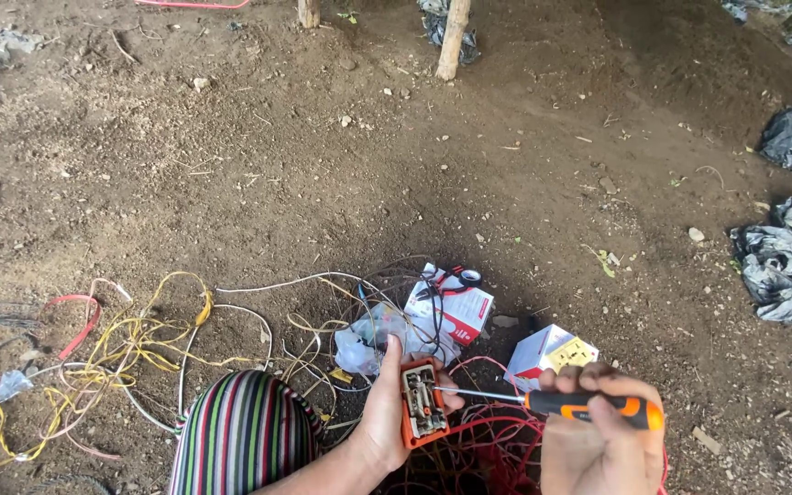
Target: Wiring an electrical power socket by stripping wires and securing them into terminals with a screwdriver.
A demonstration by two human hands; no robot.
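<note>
My left hand (387, 412) grips a small orange rectangular electrical part (422, 403), open side up with metal pieces showing inside. My right hand (602, 431) is closed around the orange and black handle of a screwdriver (588, 406). Its thin metal shaft points left and the tip touches the upper right of the orange part. Red wire (497, 440) lies coiled on the ground under both hands. My knee in striped cloth (245, 431) is at the bottom left of the hands.
Two small white and red boxes (456, 302) (552, 353) and a clear plastic bag (368, 339) lie just beyond the hands. Yellow, white and red wires (130, 348) tangle at the left. A wooden post (452, 37) stands far off; black plastic sheets (790, 257) lie at the right.
</note>
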